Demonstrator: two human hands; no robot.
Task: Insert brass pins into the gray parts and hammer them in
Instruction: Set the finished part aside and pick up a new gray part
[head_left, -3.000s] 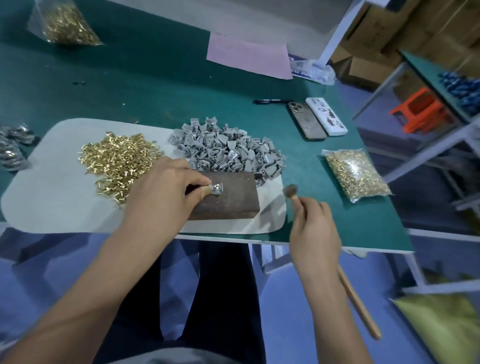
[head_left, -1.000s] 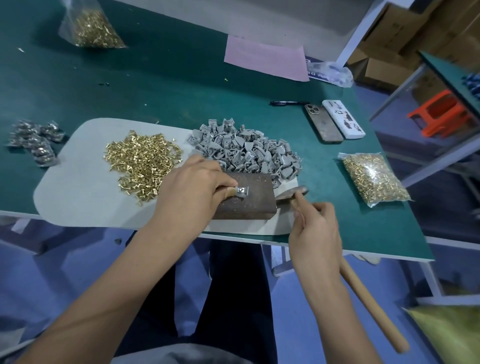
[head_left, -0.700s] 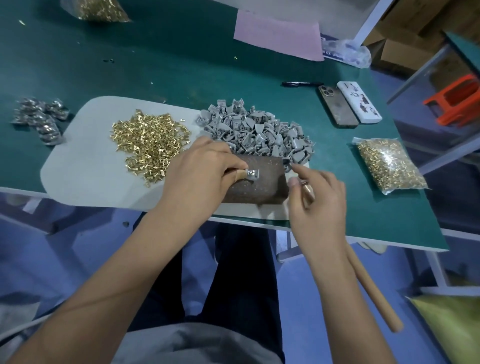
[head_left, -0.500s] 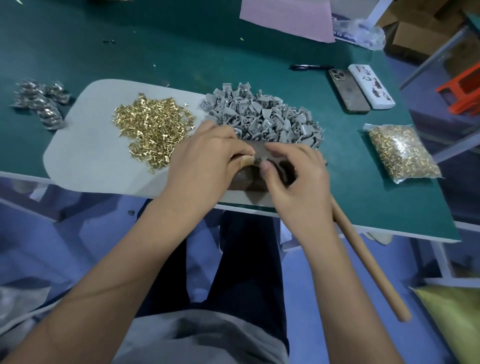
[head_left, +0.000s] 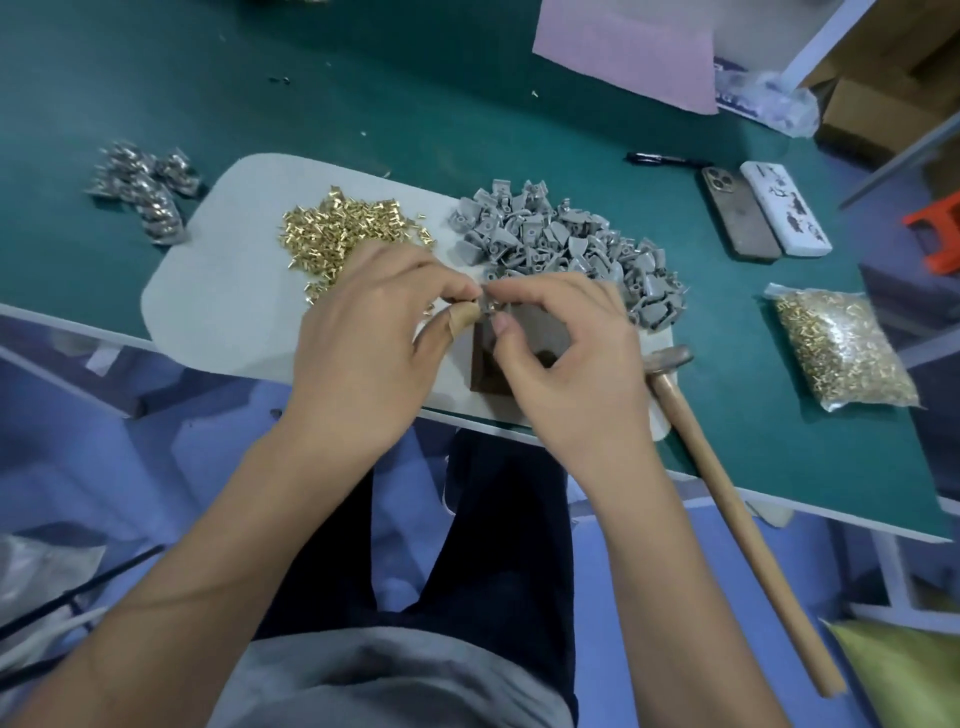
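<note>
We see both hands meet over the dark rusty metal block (head_left: 540, 332). Left hand (head_left: 374, 343) and right hand (head_left: 566, 364) each pinch one small gray part (head_left: 489, 306) between fingertips. Wooden-handled hammer (head_left: 727, 493) lies free, nearest the right hand, handle towards us.

A small assembly workshop bench.
Loose brass pins (head_left: 343, 234), a heap of gray parts (head_left: 561, 244), a hammer (head_left: 727, 493) and bagged pins (head_left: 836, 348) covered the green worktable (head_left: 363, 93); cardboard boxes (head_left: 893, 62) stood behind.
</note>
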